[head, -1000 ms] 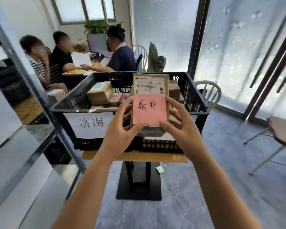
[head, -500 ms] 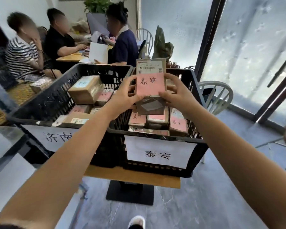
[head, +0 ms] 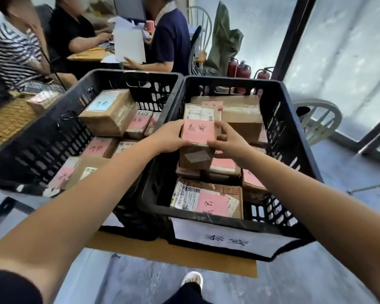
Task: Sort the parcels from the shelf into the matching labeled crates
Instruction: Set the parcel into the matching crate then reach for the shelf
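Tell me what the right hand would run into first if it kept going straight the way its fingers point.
The right hand points forward and left, already touching the held parcel. Beyond it, probably the big box at the crate's far end; depth is unclear.

crates (head: 294, 137) blk | parcel (head: 195, 159) brn, pink label (head: 198, 131) | shirt (head: 11, 53) b/w stripes

Both bare forearms are extended forward. The left hand (head: 170, 137) and right hand (head: 230, 142) are closed, fingers curled, on opposite sides of a held parcel (head: 198, 137).
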`<state>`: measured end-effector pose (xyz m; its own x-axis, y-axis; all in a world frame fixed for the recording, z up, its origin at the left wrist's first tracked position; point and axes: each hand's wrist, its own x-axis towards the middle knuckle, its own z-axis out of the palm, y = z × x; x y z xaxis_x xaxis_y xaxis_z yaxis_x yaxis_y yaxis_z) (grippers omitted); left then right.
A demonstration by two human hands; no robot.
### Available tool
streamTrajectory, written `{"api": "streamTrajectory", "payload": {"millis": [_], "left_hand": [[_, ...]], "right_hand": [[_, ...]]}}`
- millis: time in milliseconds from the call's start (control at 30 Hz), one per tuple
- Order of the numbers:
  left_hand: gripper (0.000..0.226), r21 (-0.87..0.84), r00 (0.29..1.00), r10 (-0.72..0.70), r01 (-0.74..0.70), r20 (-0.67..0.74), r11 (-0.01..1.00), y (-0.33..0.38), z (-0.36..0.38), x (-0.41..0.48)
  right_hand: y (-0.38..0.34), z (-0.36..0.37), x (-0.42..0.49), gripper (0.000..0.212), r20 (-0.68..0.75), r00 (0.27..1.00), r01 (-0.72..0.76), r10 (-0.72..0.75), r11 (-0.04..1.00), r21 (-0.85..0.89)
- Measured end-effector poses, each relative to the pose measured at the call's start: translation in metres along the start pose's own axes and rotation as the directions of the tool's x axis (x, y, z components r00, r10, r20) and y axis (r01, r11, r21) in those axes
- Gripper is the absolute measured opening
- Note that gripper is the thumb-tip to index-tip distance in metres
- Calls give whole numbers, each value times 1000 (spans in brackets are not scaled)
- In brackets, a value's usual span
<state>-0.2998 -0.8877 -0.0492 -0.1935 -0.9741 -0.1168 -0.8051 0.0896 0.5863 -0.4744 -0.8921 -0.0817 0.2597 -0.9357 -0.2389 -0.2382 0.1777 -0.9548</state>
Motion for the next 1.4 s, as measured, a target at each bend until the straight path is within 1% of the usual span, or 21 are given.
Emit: {"api": "streamTrajectory", "payload": {"millis": [67,133,233,300,400,500,533,600,667,733,800,833,900,967,1067,1133,1200,1267,1300,1333,1400], "left_hand": [[47,162,1000,-16,15,10,987,1,3,7],[46,246,998,-48,38,32,969,0,5,12],[45,294,995,-80,59,63,954,-5,5,15],[44,332,994,-94,71,54,941,-6,4,12],[41,368,994,-92,67,52,927,-6,5,9],[35,391,990,-103,58,95,918,-4,9,10],[35,415,985,-128,69,115,907,-4,12,11],[41,459,974,-180,98,139,883,-3,19,11],[50,492,965,-223,128,140,861,-2,27,10],[60,541,953,-266,150,143,828,-2,35,9],[59,579,949,-279,147,145,802,-4,41,9],[54,585,959,-250,129,131,801,-5,42,9],[39,596,984,-158,77,86,799,-5,43,8],[35,600,993,-92,31,70,800,-6,43,8],[33,595,993,-74,7,87,803,-4,42,6],[32,582,991,-75,-3,110,813,-6,39,6],[36,565,990,-74,-6,118,825,-4,34,2],[37,539,995,-58,8,76,842,3,29,-7],[37,527,998,-43,16,40,849,5,26,-11],[38,519,1000,-31,26,1,855,9,24,-17],[40,529,997,-26,57,-66,847,14,21,-33]], "right_hand": [[4,1,8,67,-4,1000,-6,6,1000,4],[6,3,13,68,-6,1000,3,-3,1000,-12],[9,8,17,73,-17,999,27,-28,998,-57],[11,11,18,77,-6,1000,22,-23,999,-46],[12,14,19,75,21,1000,-2,2,1000,3],[14,15,20,71,19,1000,-10,10,1000,5],[16,16,19,70,15,1000,-13,13,1000,-6],[20,20,17,71,-6,1000,12,-12,994,-110],[23,24,16,74,-10,998,57,-62,959,-278],[24,27,15,74,22,996,88,-87,894,-439],[27,28,16,68,39,994,105,-101,819,-564],[28,28,16,66,37,993,109,-108,792,-600],[29,28,17,64,22,992,109,-122,774,-624],[29,28,18,63,2,991,104,-130,783,-613],[27,28,17,62,4,990,114,-143,770,-627],[25,24,16,62,44,989,133,-141,731,-670],[16,17,14,64,75,985,160,-153,690,-706],[4,9,7,66,71,978,186,-196,668,-720],[-1,5,4,67,71,974,197,-216,646,-738],[-6,1,-2,68,89,970,212,-228,600,-771],[-14,-4,-16,68,160,961,252,-226,475,-843]]}}
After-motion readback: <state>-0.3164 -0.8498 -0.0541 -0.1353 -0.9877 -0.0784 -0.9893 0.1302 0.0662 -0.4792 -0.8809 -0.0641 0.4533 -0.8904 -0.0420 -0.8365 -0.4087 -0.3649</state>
